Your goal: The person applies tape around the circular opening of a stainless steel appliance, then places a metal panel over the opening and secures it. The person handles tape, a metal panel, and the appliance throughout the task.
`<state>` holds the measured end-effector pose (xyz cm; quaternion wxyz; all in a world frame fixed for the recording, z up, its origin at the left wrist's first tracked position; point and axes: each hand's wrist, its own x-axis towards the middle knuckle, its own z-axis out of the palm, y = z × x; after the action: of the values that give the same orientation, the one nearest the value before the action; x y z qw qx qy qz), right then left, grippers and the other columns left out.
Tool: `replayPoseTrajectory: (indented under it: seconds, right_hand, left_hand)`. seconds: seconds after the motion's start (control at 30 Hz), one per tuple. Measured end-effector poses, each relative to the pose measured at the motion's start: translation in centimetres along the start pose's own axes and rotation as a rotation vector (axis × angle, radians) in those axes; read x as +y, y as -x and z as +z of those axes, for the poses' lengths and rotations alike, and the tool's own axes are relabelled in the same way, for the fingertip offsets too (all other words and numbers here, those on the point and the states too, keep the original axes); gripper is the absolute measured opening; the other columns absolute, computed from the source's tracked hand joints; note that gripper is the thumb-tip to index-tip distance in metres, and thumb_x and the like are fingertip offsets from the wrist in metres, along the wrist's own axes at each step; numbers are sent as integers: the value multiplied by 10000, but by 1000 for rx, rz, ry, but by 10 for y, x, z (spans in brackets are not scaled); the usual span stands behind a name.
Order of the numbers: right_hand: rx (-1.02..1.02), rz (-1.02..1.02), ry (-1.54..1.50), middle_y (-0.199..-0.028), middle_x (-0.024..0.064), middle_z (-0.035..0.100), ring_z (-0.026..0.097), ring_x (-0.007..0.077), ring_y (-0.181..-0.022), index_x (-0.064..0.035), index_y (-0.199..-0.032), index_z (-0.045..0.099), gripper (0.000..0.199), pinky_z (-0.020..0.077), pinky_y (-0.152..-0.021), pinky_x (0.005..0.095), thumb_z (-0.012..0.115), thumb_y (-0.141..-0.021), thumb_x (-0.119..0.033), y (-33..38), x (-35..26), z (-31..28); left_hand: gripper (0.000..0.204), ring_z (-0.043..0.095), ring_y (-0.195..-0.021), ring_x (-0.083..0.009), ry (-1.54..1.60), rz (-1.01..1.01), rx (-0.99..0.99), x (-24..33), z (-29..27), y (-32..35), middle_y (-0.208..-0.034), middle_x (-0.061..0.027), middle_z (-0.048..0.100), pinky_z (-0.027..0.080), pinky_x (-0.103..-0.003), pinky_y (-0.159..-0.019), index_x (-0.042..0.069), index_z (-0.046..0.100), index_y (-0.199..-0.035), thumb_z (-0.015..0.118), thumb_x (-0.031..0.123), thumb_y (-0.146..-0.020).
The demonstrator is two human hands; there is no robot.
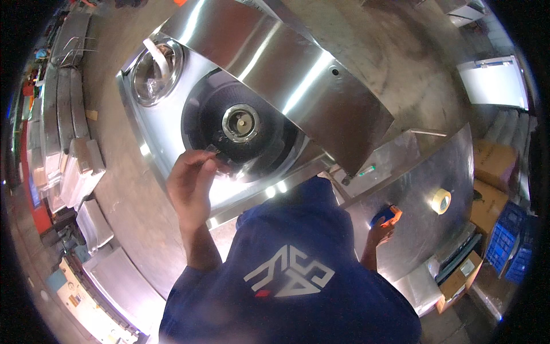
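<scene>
My left hand [195, 182] is above the near edge of a stainless-steel wok stove [169, 123], thumb and forefinger pinched on a thin clear strip [213, 150] that looks like film or tape. Just beyond the fingertips lies the stove's round black bowl [197, 109], with a metal burner [242, 122] at its centre. To my right, my right hand [380, 234] is closed around a small orange-and-blue hand-held tool [391, 215]; its exact kind is unclear. That hand is over a steel worktop [412, 195], where a roll of yellowish tape [440, 202] lies farther right.
A tall steel panel [275, 69] runs along the stove's far side. At the stove's far left is a round basin [157, 74] with a white strip across it. Beside the worktop are cardboard boxes [478, 200] and blue crates [507, 235]. Wrapped panels [80, 172] stack at left.
</scene>
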<state>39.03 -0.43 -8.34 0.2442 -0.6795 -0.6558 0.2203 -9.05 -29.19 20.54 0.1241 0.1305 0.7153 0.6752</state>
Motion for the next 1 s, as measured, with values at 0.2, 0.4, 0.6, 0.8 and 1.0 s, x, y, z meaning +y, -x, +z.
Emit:
replayPoseTrajectory:
  seconds: [0.2,0.4,0.6,0.8,1.0]
  right_hand:
    - [-406,-764,-358,-953,125,664,655,229,-881,31,-1131,624,355,513,-808,357,622,-976,-287,28,-246,49]
    - [-1315,-1026,-830,-1298,162,613,481,312,-1334,-73,-1421,507,790,348,-1130,475,758,-813,-511,114,-446,128]
    - [-1951,-534,-802,-1000,104,674,652,201,-970,-24,-1185,586,331,513,-908,368,688,-946,-229,138,-454,188]
    - [-1678,-233,-406,-851,113,687,679,195,-713,5,-1081,625,214,556,-664,351,666,-959,-166,152,-434,222]
    - [-1173,-709,-270,-804,178,686,674,274,-647,25,-1051,610,216,532,-622,367,657,-951,-162,164,-419,253]
  left_hand:
    - [205,629,-740,-204,99,-116,-41,-4,-4,-6,-868,-107,609,535,-345,-654,-20,607,-1051,628,171,-979]
    - [208,609,-765,-189,291,-182,-113,-14,-19,-14,-868,-95,602,526,-338,-656,-31,602,-1049,625,163,-978]
    - [212,686,-782,-173,208,-257,206,-60,-44,-45,-908,-99,653,578,-298,-719,-60,625,-1068,640,128,-969]
    - [277,721,-852,-177,-48,-366,362,-133,-50,-68,-913,-139,727,588,-289,-746,-62,665,-1069,677,188,-949]
    - [242,730,-881,-233,-628,-256,448,-186,-46,-76,-936,-97,742,561,-352,-771,95,753,-1063,732,247,-876]
